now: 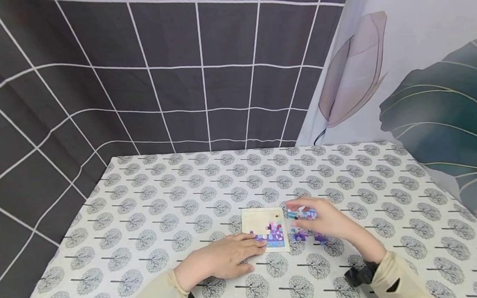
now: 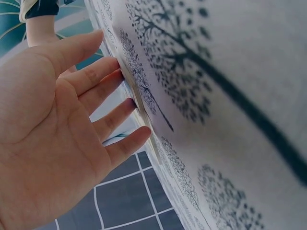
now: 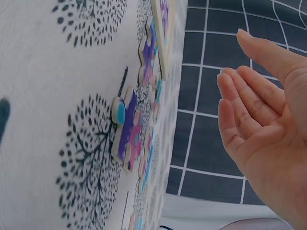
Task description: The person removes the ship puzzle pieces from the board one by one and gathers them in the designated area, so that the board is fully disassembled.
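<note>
A shallow jigsaw tray with a pale wooden rim lies on the table. Joined purple, blue and pink puzzle pieces fill its lower right part. My left hand rests at the tray's lower left corner, fingers stretched out and fingertips on its edge. In the left wrist view that hand has its palm showing and fingers spread. Just right of the tray, my right hand hovers over loose puzzle pieces. Its thumb and fingers stand apart with nothing between them in the right wrist view, above a purple-and-pink piece.
A white cloth with grey tree prints covers the table. Behind it and on the left hangs a dark curtain with a white grid. A pale curtain with large leaf prints hangs at the right.
</note>
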Available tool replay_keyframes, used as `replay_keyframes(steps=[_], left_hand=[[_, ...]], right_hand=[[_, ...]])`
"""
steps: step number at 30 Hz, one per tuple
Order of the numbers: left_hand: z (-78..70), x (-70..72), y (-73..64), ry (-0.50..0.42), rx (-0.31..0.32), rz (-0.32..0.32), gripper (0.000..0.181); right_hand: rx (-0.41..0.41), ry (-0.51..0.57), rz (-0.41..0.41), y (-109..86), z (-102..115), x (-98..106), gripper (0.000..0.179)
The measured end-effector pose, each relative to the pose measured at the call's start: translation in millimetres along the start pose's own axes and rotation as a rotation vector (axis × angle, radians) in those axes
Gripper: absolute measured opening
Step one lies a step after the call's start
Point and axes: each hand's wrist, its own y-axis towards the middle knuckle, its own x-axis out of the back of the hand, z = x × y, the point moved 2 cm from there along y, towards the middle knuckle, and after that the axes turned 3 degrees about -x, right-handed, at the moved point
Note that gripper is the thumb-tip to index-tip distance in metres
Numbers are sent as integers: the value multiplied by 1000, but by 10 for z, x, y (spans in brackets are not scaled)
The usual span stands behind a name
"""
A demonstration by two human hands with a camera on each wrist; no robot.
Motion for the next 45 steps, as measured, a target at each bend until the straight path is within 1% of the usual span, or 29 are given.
replay_keyframes(steps=[3,5,11,15,22,29,36,42,45], left_hand=[[0,-3,5,-11,16,11,52],[4,-5,10,-14,20,10,51],[7,-11,23,-22,27,7,51],[1,-19,25,-32,33,12,51],[18,-11,16,-24,23,-3,51],[2,1,17,-13,8,5,51],[10,-35,34,-7,5,2,49],[20,-45,40,-10,-2,-9,48],[28,-43,36,-7,-1,-5,48]], right_hand=[[0,13,42,14,0,-46,48],[-17,14,74,27,12,-78,48],[-52,-25,188,58,55,-181,53],[-58,-6,242,68,68,-221,56],[-55,-16,256,129,48,-277,55],[-74,-30,271,165,37,-334,54],[-44,-84,286,239,107,-367,55],[-68,-109,326,329,159,-397,52],[-89,-90,344,371,166,-404,52]])
